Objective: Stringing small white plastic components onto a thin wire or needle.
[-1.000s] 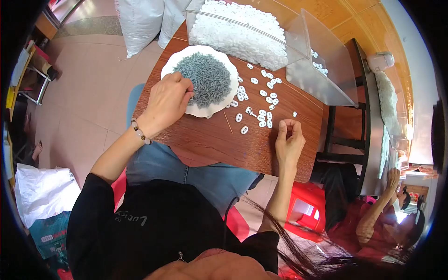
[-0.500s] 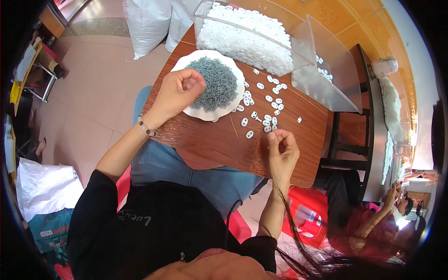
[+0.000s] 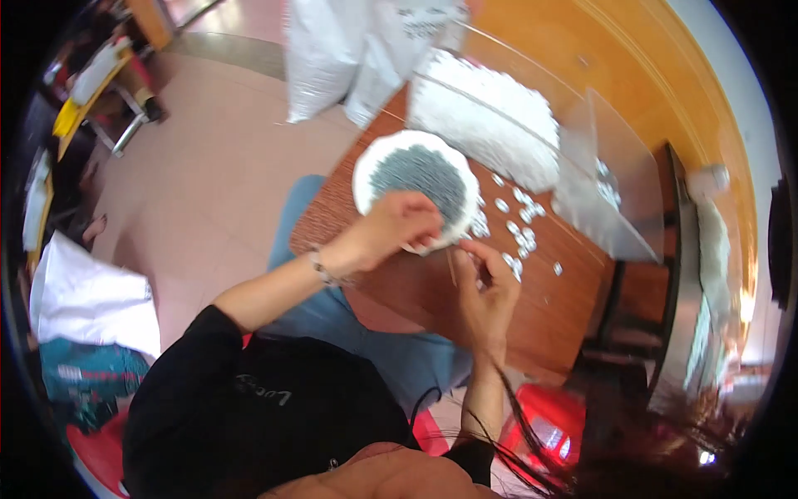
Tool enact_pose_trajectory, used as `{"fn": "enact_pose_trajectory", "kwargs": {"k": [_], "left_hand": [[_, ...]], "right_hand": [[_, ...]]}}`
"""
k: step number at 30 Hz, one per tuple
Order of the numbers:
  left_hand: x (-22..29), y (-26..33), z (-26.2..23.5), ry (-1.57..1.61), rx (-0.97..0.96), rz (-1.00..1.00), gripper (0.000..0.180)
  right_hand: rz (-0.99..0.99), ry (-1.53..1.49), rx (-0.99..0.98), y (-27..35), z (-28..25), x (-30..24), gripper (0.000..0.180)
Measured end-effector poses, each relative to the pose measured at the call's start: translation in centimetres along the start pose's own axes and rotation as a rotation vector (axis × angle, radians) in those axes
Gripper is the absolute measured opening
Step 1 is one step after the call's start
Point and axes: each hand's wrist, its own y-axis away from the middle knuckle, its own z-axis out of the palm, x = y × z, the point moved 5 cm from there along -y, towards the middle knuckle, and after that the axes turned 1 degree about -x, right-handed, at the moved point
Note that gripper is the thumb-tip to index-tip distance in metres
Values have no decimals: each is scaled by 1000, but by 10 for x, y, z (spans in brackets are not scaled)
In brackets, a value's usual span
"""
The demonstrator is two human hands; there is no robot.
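Observation:
A white scalloped bowl (image 3: 363, 170) full of small grey-blue pieces stands on the brown wooden table (image 3: 540, 320). My left hand (image 3: 395, 231) is over the bowl's near rim with its fingers curled together; what they hold, if anything, is hidden and blurred. Close to its right, my right hand (image 3: 486, 291) has thumb and forefinger pinched above the tabletop. Whatever sits in that pinch is too small to make out. Small white oval pieces with two holes (image 3: 525, 237) lie scattered right of the bowl, beyond my right hand.
A clear bin (image 3: 490, 87) heaped with white pieces stands behind the bowl. Beside it is a second clear bin (image 3: 623, 220) with a few pieces. White sacks (image 3: 324, 62) stand on the floor behind the table. A red stool or crate (image 3: 544, 424) is at lower right.
The whole view has swung, so the table sits lower and further right. My left hand has come from over the bowl's middle to its near rim; my right hand has moved left towards it.

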Motion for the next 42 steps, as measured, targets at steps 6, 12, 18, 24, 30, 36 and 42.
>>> {"fn": "enact_pose_trajectory", "kwargs": {"k": [6,12,18,24,30,36,42], "left_hand": [[0,-8,-7,15,5,67,13],[18,-1,-19,6,14,60,14],[10,-3,-27,70,-28,43,12],[8,-2,-23,96,-68,5,12],[6,-1,-22,75,-97,-9,16],[4,-1,-17,97,-118,-49,19],[1,0,-14,95,-114,-61,16]], "right_hand": [[-123,31,-85,-36,29,-21,22],[-192,55,-56,-44,39,-33,15],[-223,29,-87,-48,42,-30,11],[-200,5,-154,-49,42,-20,5],[-426,128,-123,-49,35,-30,12],[-503,239,-92,-45,32,-42,6],[-515,279,-64,-43,38,-35,5]]}}
